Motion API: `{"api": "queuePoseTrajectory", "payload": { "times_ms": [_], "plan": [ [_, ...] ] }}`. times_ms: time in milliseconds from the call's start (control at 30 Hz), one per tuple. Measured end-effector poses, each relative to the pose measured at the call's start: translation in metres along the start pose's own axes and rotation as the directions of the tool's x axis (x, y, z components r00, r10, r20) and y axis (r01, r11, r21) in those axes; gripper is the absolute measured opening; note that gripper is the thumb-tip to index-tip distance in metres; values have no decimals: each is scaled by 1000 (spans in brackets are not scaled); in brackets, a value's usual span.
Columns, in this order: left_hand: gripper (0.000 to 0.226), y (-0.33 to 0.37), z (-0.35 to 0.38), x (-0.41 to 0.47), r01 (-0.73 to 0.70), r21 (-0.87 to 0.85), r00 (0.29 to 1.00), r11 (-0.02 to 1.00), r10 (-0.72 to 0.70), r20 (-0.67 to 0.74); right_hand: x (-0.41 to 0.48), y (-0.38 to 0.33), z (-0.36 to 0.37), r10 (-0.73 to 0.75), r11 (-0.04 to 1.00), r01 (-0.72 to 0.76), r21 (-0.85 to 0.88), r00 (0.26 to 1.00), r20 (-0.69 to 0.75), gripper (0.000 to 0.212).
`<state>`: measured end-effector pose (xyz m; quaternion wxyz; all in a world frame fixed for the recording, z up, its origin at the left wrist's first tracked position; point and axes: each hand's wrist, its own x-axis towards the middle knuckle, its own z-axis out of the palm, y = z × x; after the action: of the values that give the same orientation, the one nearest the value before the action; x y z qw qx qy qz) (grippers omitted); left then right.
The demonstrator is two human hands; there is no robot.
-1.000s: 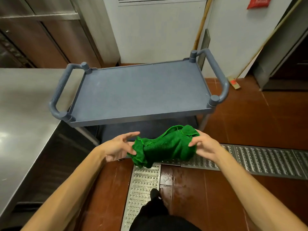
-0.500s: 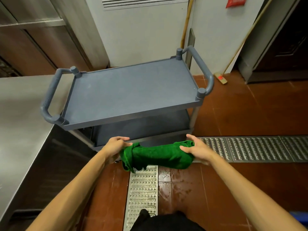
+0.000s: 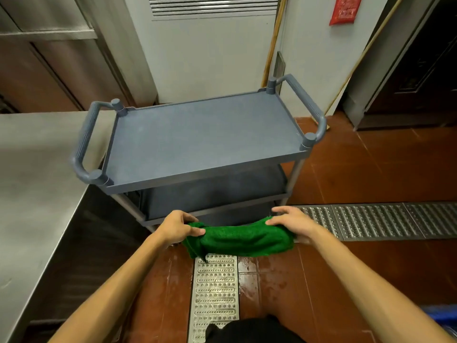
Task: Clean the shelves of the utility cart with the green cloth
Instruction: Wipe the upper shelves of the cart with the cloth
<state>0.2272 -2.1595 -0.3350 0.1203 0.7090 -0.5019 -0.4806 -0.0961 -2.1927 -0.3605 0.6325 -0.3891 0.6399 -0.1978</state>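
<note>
Wet tiles [image 3: 371, 169] front the cart [image 3: 205, 144] — your left hand [image 3: 176, 225] and right hand [image 3: 291, 221] each grasp an end of the cloth [image 3: 242, 240], now stretched and lowered before its lower shelf [image 3: 222, 191] — no wiping yet.

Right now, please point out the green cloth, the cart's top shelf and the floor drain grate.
green cloth [image 3: 239, 237], head view, middle of the roll.
top shelf [image 3: 205, 139], head view, bare centre.
drain grate [image 3: 371, 220], head view, plate right of the cart.

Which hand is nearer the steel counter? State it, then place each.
Left. The left hand grips the green cloth at the end on the steel counter side; the right hand holds the opposite end, farther away.
</note>
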Motion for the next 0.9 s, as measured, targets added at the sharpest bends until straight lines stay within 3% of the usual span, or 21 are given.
{"api": "queuePoseTrajectory", "payload": {
  "times_ms": [100,233,367,400,533,700,900],
  "plan": [
    [11,-15,-11,-1,-117,183,993,976,121,-9,-8,-5,18,-64,954,87,-287,994,91,54],
    [11,-38,-25,-4,-186,219,978,958,202,-55,-12,-11,43,-82,860,122,-495,991,102,65],
    [9,-56,-42,-7,-223,139,959,965,243,-147,-6,-8,66,-199,809,152,-569,980,-22,17],
    [9,-57,-45,-7,-237,124,952,963,256,-168,-5,-7,69,-233,795,167,-584,972,-39,4],
    [5,-58,-55,-8,-283,90,915,955,298,-273,-4,-8,81,-313,779,175,-602,940,-133,11],
    [13,-56,-73,-5,-278,19,888,960,265,-377,-2,-9,85,-306,865,155,-477,917,-256,20],
    [12,-52,-81,-3,-290,-185,915,939,215,-341,-3,-15,86,-339,884,172,-434,875,-346,32]
  ]
}}
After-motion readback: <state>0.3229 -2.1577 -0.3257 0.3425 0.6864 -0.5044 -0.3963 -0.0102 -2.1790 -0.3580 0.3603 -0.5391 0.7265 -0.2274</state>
